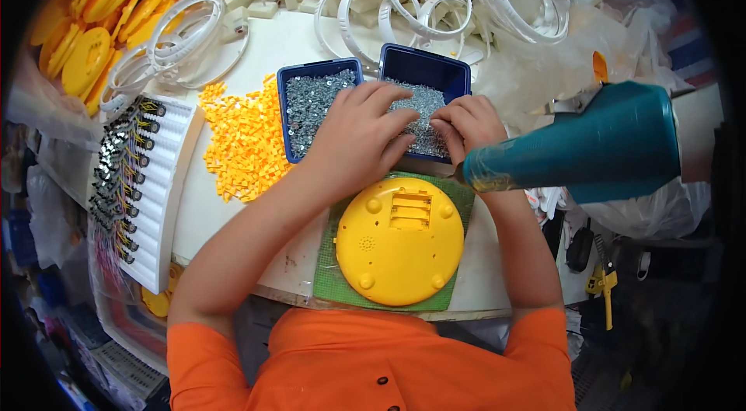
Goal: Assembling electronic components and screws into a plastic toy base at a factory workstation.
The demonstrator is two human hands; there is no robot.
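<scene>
On our pale desk (268, 42), a textured green mat (329, 271) carries a smooth, round yellow plastic casing (400, 252). Beyond it, our loosely curled left hand (361, 125) and right hand (475, 123) hover over a rectangular blue bin (423, 69); we cannot tell what they grip. Catching its rim could scatter the glinting metal screws (429, 103).

No text, label, number or sign readable from where I stand. Only candidate: pale sheet (128, 370) low on the left, down past the edge of the desk (297, 267), rows of fine dark marks; can't tell if print, too small and blurred.
</scene>
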